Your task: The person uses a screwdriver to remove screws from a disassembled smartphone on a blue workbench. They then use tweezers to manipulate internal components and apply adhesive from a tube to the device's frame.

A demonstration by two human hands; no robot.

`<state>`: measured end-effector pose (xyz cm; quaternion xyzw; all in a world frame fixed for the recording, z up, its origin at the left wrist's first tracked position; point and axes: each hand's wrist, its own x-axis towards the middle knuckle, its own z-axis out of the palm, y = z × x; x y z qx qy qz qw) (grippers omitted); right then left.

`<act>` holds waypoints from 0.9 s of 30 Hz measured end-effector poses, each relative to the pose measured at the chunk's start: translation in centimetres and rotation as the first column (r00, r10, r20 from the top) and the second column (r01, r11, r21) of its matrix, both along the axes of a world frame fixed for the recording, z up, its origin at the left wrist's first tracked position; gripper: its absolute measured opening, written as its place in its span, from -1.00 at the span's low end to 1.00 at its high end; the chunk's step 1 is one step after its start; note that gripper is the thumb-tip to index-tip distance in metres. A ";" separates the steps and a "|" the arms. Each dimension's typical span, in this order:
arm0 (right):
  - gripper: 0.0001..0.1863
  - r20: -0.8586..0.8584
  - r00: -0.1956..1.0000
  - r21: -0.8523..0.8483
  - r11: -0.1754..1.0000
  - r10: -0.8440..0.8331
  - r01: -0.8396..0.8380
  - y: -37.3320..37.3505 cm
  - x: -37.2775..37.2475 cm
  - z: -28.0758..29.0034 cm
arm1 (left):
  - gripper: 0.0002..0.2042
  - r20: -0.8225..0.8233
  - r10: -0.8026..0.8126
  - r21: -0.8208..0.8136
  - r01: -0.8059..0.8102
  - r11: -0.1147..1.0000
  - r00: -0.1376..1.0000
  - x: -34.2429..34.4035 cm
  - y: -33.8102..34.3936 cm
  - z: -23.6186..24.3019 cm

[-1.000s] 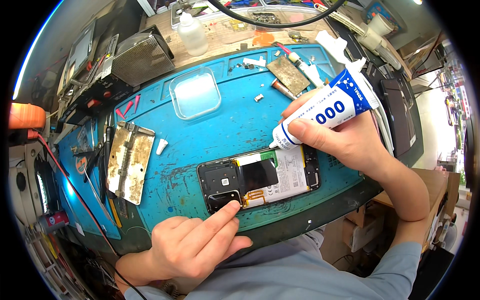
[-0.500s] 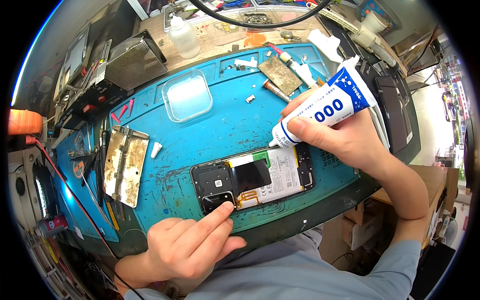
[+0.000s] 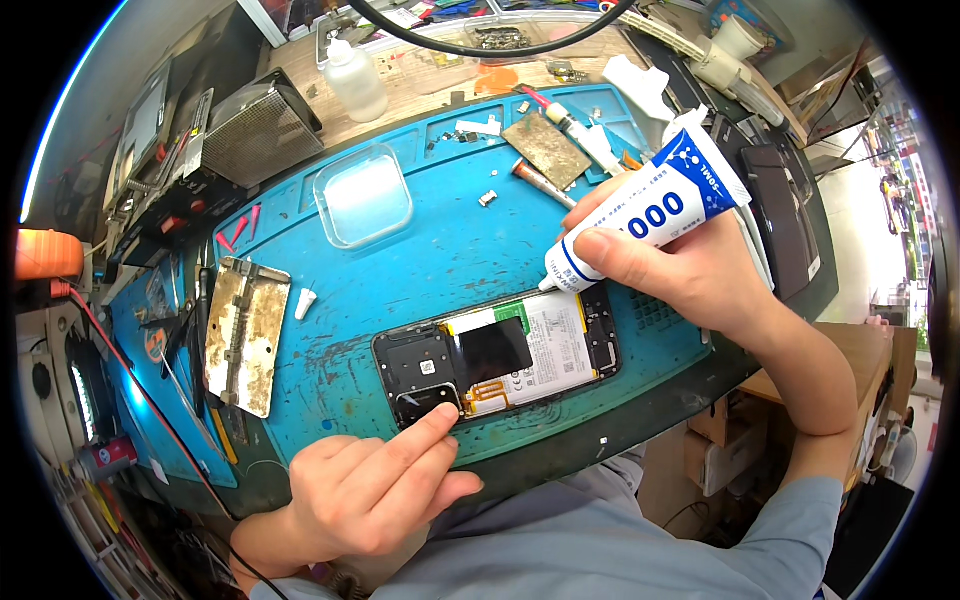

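An opened smartphone (image 3: 555, 345) lies on the blue work mat, its battery, black frame and orange flex cable exposed. My left hand (image 3: 370, 485) comes from below, index finger stretched out with its tip on the black camera cover (image 3: 425, 402) at the phone's lower left corner; the other fingers are loosely bent and hold nothing. In my right hand (image 3: 690, 265) is a white and blue glue tube (image 3: 655, 215), tilted with its nozzle down over the phone's upper right edge. Whether the nozzle touches the phone, I cannot tell. A white cap (image 3: 305, 303) lies left of the phone.
A clear plastic box (image 3: 363, 197) stands on the blue mat (image 3: 290, 360). At the left lie a stained metal fixture (image 3: 250, 335), tweezers and other tools. Farther back are a metal plate (image 3: 546, 150), a syringe (image 3: 590, 140), a white squeeze bottle (image 3: 356, 82) and a black cable arc.
The whole view has shifted slightly, so the mat and phone appear a little farther left. Both hands keep nearly the same pose, finger on the camera cover and tube over the phone's edge.
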<state>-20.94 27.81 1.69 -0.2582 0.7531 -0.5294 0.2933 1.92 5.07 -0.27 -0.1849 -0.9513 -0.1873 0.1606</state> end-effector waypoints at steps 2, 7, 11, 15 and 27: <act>-0.77 -0.007 1.000 -0.003 1.000 0.004 -0.004 0.1 -0.1 0.0 | -0.71 -0.005 0.005 0.004 -0.005 1.000 1.000 0.0 0.0 -0.1; -0.76 -0.023 1.000 -0.010 1.000 -0.003 0.003 0.4 -0.2 -0.2 | -0.71 -0.009 0.004 0.007 -0.004 1.000 1.000 0.0 0.0 -0.1; -0.75 -0.034 0.999 -0.009 1.000 0.003 -0.004 0.5 -0.3 -0.2 | -0.71 -0.012 -0.002 0.002 0.002 1.000 1.000 0.0 0.0 -0.1; -0.73 -0.039 0.999 0.006 1.000 0.004 -0.004 0.8 -0.4 -0.2 | -0.72 -0.001 -0.008 0.007 0.008 1.000 1.000 -0.1 0.0 0.0; -0.70 -0.048 0.999 0.014 1.000 -0.021 0.022 1.3 -0.5 -0.3 | -0.73 0.019 -0.015 -0.007 0.015 1.000 1.000 0.0 -0.1 0.2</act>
